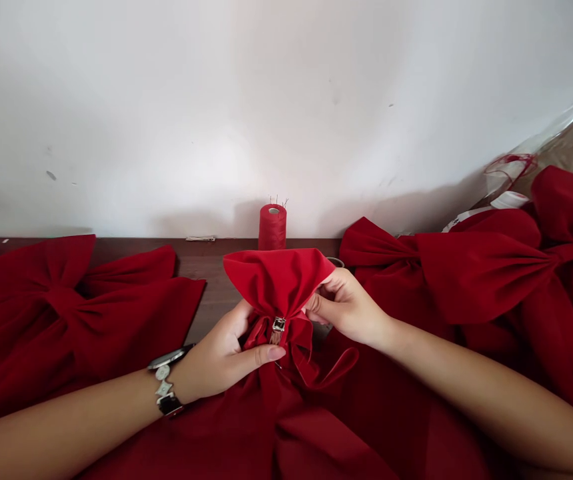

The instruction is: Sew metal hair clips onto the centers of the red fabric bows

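Left hand (221,357) just beside the metal clip (278,325), right hand (344,307) beyond it, both gripping a red fabric bow (279,283), long axis pointing toward the thread spool (272,227).

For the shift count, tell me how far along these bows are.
Done: the bow at left and the bows at right look finished. In hand: another bow, gathered through a metal buckle, pinched by the right hand and supported by the left hand. Left: the loose tail below the buckle looks unsettled.
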The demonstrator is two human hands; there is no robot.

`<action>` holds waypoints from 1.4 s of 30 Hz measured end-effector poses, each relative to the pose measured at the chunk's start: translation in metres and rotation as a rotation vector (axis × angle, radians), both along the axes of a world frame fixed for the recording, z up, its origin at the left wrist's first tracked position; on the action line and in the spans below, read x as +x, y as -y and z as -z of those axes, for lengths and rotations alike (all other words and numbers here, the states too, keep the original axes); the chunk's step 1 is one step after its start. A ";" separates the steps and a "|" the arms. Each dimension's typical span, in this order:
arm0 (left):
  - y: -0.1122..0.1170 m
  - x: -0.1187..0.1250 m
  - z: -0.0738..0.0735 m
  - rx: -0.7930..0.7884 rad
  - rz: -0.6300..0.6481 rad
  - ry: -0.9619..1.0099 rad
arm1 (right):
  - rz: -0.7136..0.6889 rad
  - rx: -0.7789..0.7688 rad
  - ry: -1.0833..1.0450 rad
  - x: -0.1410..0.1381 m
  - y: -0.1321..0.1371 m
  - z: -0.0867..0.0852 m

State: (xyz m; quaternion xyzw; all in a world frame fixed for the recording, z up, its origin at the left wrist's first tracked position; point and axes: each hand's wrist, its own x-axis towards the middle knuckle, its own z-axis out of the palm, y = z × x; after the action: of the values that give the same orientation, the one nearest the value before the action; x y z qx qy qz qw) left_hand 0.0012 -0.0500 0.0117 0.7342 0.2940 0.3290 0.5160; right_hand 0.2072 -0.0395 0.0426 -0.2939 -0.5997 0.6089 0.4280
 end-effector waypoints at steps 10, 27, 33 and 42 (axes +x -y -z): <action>0.000 -0.001 0.004 -0.009 -0.027 0.007 | 0.152 0.066 0.006 -0.004 0.008 0.007; -0.001 0.000 0.001 0.003 -0.014 -0.014 | 0.156 0.176 -0.002 0.000 0.002 0.005; -0.001 0.000 -0.001 0.013 0.005 -0.020 | 0.112 0.196 0.030 0.001 0.003 0.006; -0.002 -0.001 -0.001 0.024 0.034 -0.032 | 0.077 0.160 0.027 0.002 0.001 0.007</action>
State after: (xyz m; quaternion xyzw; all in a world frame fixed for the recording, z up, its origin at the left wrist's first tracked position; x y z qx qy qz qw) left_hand 0.0000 -0.0485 0.0128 0.7505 0.2856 0.3119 0.5079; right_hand 0.2093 -0.0409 0.0352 -0.2899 -0.6402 0.5382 0.4653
